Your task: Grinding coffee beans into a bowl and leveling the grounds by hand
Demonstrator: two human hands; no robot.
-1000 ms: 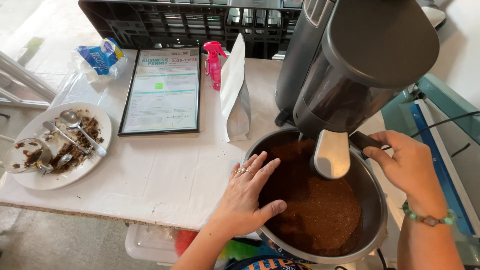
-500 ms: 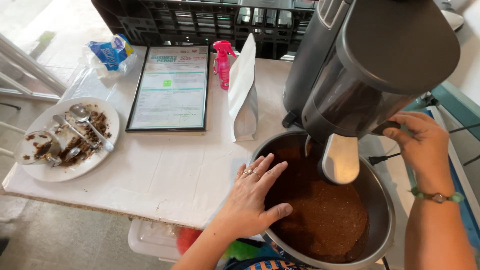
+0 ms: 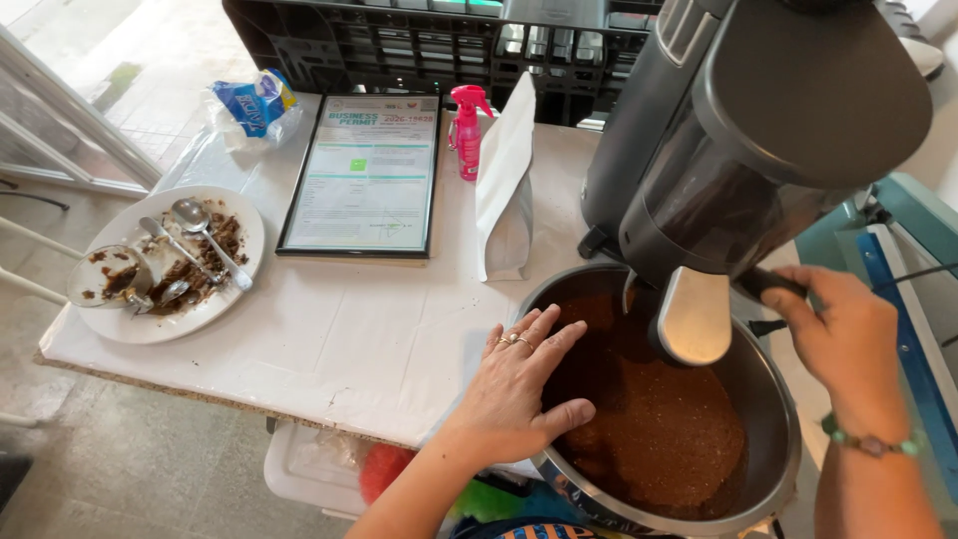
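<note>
At the bottom right of the frame, a metal bowl (image 3: 773, 419) of brown grounds sits under a grey grinder (image 3: 768, 130). Left hand (image 3: 514, 384) lies flat and open on its rim. Right hand (image 3: 848, 334) grips the grinder's black lever (image 3: 766, 281). Up left, a dirty plate (image 3: 165, 262) rests on the white surface (image 3: 349, 329).

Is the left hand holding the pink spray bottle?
No, the left hand lies flat on the rim of the metal bowl, while the pink spray bottle stands untouched farther back on the table.

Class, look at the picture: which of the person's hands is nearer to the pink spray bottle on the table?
Left. The left hand rests on the metal bowl's near rim, below the pink spray bottle. The right hand is farther off, beyond the grinder.
</note>
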